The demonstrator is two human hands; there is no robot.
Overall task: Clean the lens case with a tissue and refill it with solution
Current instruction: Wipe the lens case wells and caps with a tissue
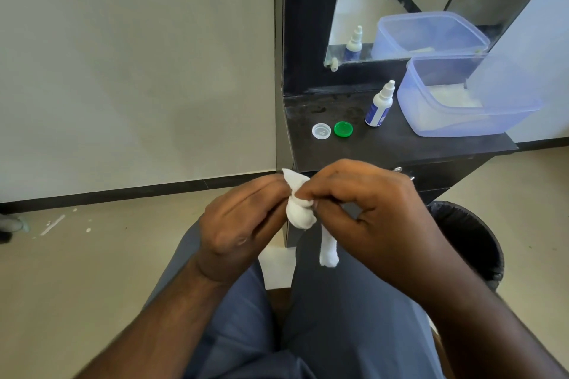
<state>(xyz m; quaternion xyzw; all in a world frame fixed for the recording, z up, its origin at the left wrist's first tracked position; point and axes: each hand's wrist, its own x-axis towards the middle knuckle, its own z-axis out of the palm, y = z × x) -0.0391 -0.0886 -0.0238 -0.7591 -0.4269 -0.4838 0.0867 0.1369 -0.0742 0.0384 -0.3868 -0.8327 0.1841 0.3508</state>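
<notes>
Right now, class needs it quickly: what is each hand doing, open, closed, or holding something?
Left hand: fingers curled around the white tissue, holding it.
Right hand: fingertips pinching the same tissue; whether the lens case is inside cannot be told.

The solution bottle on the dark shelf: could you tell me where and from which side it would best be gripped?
Probably around the labelled body of the solution bottle, from its near left side. It stands upright with a narrow capped nozzle on top, too slim for a firm hold. The plastic tub crowds its right, while the shelf in front is bare.
</notes>
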